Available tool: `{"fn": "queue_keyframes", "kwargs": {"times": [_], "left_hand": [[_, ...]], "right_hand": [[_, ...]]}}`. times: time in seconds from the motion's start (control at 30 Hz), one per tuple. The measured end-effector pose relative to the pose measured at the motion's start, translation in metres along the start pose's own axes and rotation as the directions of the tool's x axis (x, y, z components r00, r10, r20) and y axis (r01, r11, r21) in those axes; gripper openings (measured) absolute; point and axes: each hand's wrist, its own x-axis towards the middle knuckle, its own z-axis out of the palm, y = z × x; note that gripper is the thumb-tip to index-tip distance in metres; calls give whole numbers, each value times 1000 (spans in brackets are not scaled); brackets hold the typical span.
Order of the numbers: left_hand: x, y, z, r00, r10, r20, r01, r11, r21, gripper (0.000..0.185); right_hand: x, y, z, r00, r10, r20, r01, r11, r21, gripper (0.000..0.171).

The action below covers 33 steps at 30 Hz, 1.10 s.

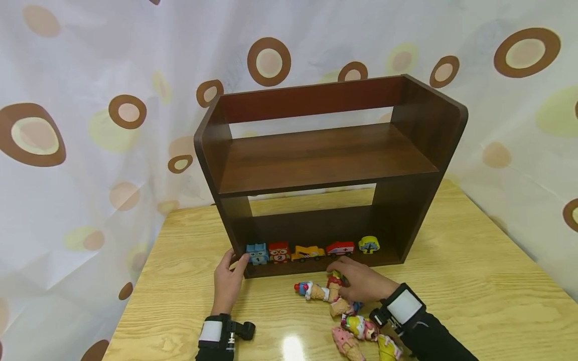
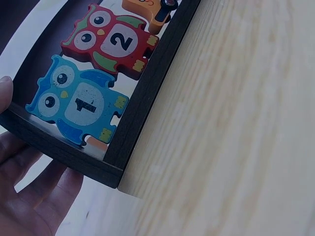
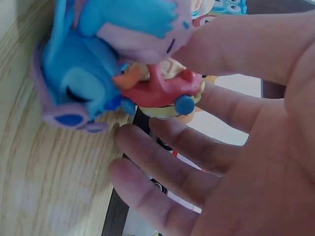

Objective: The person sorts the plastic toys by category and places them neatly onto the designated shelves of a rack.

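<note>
Head view: left hand (image 1: 229, 280) steadied the shelf (image 1: 316, 165) at its bottom-left corner, fingers straight; right hand (image 1: 358, 281) pinched a cone figure (image 1: 334, 286) at the shelf's front edge; best lifted upright, clearing the lip.

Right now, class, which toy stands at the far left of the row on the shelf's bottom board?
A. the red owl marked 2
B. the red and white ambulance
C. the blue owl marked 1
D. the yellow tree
C: the blue owl marked 1 stands leftmost, beside the left hand, with the red owl marked 2 next along the bottom board.
</note>
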Motion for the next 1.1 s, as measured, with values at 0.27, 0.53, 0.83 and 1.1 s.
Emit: {"fn": "queue_keyframes", "kwargs": {"times": [0.27,0.53,0.83,1.1], "left_hand": [[-2,-1,1,1000,2,16,-2,1000,16,51],[-1,0,0,1000,0,17,-1,1000,4,49],[-2,-1,0,1000,-13,13,13,1000,9,50],[0,-1,-1,1000,-8,18,8,1000,1,52]], "right_hand": [[-2,4,3,1000,-24,15,23,999,33,39],[-2,8,5,999,-42,-28,43,998,46,31],[-7,15,6,997,-77,-20,79,987,139,27],[-9,9,5,975,-153,-159,159,987,24,26]]}}
